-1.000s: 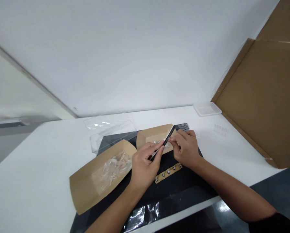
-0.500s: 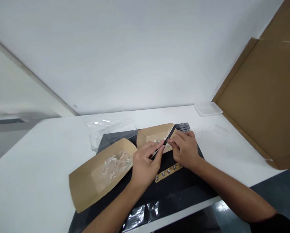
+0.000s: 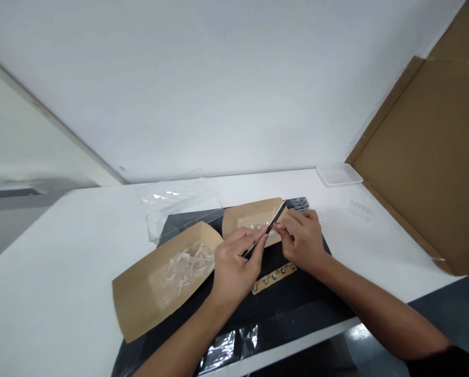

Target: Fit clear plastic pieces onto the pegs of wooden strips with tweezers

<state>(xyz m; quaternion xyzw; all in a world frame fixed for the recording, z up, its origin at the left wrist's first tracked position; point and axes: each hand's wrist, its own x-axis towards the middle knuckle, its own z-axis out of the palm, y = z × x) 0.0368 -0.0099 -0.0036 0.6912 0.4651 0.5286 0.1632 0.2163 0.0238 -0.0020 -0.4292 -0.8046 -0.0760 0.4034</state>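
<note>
**Held item:** slim black strip, tilted, its upper end over the far kraft tray.
- Left hand: thumb and forefinger pinch the strip's lower end.
- Right hand: fingertips drawn together against the strip's mid-length. Whether they also hold a small part cannot be told.

**Beneath the hands:** black mat on a white table.

**On the mat:**
- Near kraft tray, left of the left hand, holding a heap of clear plastic pieces.
- Cardboard strip with metal studs, just under both hands.
- Row of dark parts, beyond the right hand and partly hidden by it.

**On the table:**
- Clear plastic packaging, behind the trays.
- Shallow clear tray, far right.
- Small clear bits, near it.
- Large cardboard box, closing off the right side.
</note>
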